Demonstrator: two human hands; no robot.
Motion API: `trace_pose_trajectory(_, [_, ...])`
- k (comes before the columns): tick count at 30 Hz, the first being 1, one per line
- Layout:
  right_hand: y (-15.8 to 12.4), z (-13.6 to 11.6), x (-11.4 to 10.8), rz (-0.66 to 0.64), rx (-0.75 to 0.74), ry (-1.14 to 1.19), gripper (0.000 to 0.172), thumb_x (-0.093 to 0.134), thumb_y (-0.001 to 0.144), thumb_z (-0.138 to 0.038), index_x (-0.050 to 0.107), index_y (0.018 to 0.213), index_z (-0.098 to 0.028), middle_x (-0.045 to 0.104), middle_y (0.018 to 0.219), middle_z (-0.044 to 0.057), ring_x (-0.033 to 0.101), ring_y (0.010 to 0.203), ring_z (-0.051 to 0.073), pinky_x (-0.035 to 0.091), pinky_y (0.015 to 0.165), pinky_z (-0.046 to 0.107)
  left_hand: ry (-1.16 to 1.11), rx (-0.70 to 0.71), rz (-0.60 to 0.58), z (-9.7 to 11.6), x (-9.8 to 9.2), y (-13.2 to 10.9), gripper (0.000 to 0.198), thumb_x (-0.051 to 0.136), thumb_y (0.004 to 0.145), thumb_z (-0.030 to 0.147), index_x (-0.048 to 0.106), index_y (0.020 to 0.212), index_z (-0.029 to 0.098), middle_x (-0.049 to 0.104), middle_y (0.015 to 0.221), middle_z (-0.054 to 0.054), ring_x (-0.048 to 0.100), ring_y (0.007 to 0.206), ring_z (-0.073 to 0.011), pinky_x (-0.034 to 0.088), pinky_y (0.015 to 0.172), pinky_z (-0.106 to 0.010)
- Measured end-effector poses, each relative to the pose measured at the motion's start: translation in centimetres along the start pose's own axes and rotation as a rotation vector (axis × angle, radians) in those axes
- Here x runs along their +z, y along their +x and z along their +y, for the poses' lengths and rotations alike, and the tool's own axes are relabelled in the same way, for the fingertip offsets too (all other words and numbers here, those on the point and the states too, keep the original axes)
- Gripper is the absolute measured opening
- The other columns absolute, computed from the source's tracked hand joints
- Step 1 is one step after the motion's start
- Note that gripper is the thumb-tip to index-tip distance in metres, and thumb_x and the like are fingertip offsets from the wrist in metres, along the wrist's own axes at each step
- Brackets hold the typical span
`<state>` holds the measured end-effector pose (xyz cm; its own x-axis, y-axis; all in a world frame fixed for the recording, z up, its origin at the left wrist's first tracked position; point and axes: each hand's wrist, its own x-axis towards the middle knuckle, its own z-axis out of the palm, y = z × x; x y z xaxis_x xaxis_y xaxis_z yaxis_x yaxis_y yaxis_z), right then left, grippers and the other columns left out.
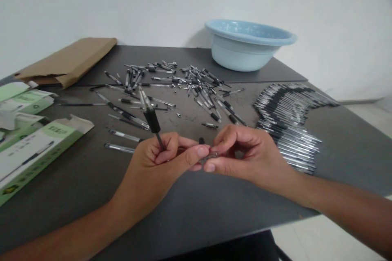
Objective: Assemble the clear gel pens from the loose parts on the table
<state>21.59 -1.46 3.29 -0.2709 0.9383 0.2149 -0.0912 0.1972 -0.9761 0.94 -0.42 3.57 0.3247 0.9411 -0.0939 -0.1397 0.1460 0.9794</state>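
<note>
A pen part (151,117) with a black rubber grip and a pale conical tip slants up out of my left hand (165,163), whose fingers are closed around its thin dark lower end. My left thumb and fingertips also pinch at a small clear pen piece (211,156). The thumb and forefinger of my right hand (254,155) close on the other side of that piece, so the two hands meet. A small black end (201,140) pokes up behind my left fingertips; what it belongs to is partly hidden.
Loose pens and pen parts (199,85) lie scattered over the grey table (196,208). Dense rows of pens (288,110) lie at the right. A light blue basin (245,51) stands at the back, a brown paper bag (73,59) back left, and green-white pen boxes (39,147) at the left.
</note>
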Motion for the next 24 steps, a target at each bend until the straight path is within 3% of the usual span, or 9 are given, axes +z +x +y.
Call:
trace_pose_trajectory(6, [-0.1,0.2,-0.3,0.012,-0.054,-0.124,0.030,0.098,0.067,-0.014,0.070,0.076,-0.018,0.072,0.078,-0.001,0.064,0.068,0.010,0.047,0.057,0.021,0.015,-0.061,-0.036,-0.2,-0.1,-0.3,0.064,0.081,0.086,0.023,0.025,0.056,0.018,0.072,0.066,0.002,0.068,0.061,-0.0084,0.051,0.056,-0.012])
trace_pose_trajectory(9, [0.0,0.0,-0.6,0.017,-0.082,-0.186,0.031,0.098,0.067,-0.013,0.070,0.077,-0.018,0.071,0.077,-0.002,0.060,0.066,0.009,0.043,0.055,0.020,0.028,-0.057,-0.034,-0.2,-0.3,-0.4,0.065,0.081,0.088,0.028,0.025,0.057,0.018,0.077,0.076,-0.001,0.071,0.068,-0.0101,0.052,0.059,-0.012])
trace_pose_trajectory(15, [0.6,-0.7,-1.2,0.004,0.128,-0.084,0.031,0.097,0.070,-0.016,0.068,0.081,-0.019,0.069,0.077,-0.004,0.060,0.064,0.009,0.047,0.056,0.019,0.128,-0.075,-0.039,0.1,-0.5,-0.1,0.069,0.086,0.084,0.029,0.025,0.055,0.019,0.084,0.102,-0.005,0.079,0.082,-0.0166,0.058,0.066,-0.016])
trace_pose_trajectory(20, [0.7,-0.8,-1.4,-0.019,0.265,-0.046,0.033,0.097,0.072,-0.024,0.065,0.078,-0.019,0.069,0.079,-0.003,0.058,0.064,0.009,0.045,0.054,0.020,0.234,0.008,-0.114,0.2,-0.7,0.1,0.064,0.086,0.085,0.027,0.030,0.055,0.020,0.084,0.113,-0.003,0.081,0.104,-0.0233,0.063,0.087,-0.023])
trace_pose_trajectory(24, [0.6,-0.6,-1.2,-0.060,0.326,-0.008,0.035,0.097,0.072,-0.028,0.064,0.077,-0.019,0.067,0.072,-0.004,0.058,0.062,0.009,0.043,0.052,0.019,0.389,0.116,-0.109,0.1,-0.8,0.1,0.061,0.082,0.090,0.028,0.035,0.053,0.019,0.086,0.103,-0.001,0.082,0.091,-0.0189,0.060,0.073,-0.018])
